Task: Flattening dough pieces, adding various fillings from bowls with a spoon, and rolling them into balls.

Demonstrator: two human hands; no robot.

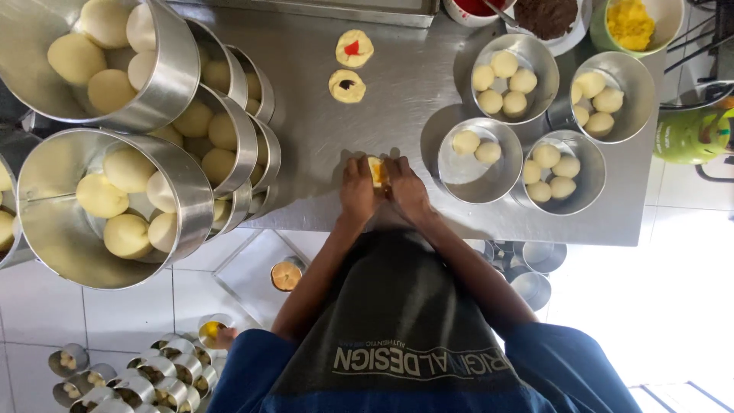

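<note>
We see, nearest the body, both hands meeting at the near edge of the steel table [397,69]. The left hand [357,191] and the right hand [407,191] are closed together around a small dough piece [376,171], pinching its rim inward; yellow filling shows in the gap between the fingers, so we judge this piece partly sealed.

Just beyond the hands lie two flattened dough rounds, one with dark filling [347,86] and, farther on, one with red filling [354,47]; both are open and not yet folded.

To the right stand four round pans. The nearest pan [480,160] holds only two balls, while the other three pans [514,76] carry four to five each, which we read as finished work with room left.

To the left, stacked tins of dough balls [115,206] rise close to the camera.

At the far edge sit bowls of red filling [474,8], dark filling [547,17] and yellow filling [631,23].
</note>
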